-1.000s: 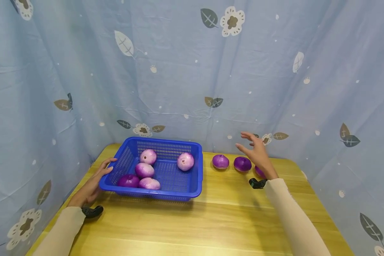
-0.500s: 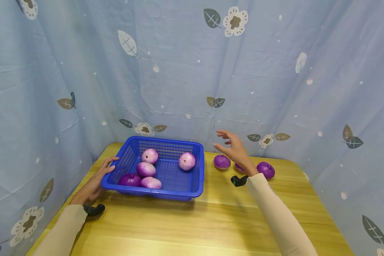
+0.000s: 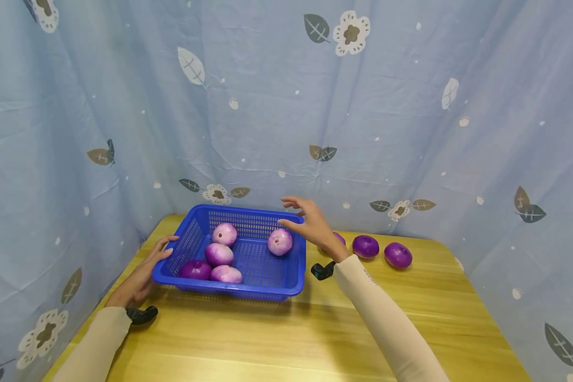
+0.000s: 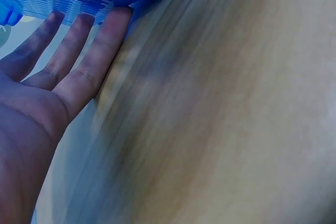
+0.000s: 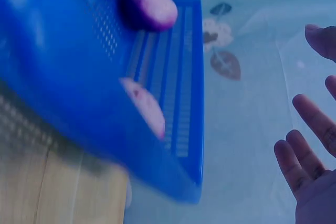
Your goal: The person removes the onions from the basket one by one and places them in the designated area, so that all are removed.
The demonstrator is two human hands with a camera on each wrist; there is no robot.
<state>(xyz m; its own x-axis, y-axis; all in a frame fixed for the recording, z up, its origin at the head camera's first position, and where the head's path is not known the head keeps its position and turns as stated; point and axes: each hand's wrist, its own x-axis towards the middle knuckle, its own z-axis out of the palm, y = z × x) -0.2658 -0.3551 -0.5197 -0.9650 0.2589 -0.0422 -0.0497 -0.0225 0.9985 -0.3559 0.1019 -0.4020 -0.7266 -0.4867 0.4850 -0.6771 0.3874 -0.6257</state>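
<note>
A blue plastic basket stands on the table, with several purple onions inside. One pale onion sits alone at its right end; the others, such as a half-pale onion, gather at the left. My left hand touches the basket's left side, and in the left wrist view its straight fingers reach the mesh wall. Above the basket's right rim is my right hand, fingers spread and nothing between them. The right wrist view shows these fingers apart from the basket wall.
Right of the basket, a row of darker onions lies along the back of the wooden table: one partly behind the right wrist, then a middle onion and a right-end onion. A patterned blue curtain hangs behind.
My right hand has moved left from over the row of onions to the basket's right rim, uncovering the onions further right. The left hand stays at the basket.
</note>
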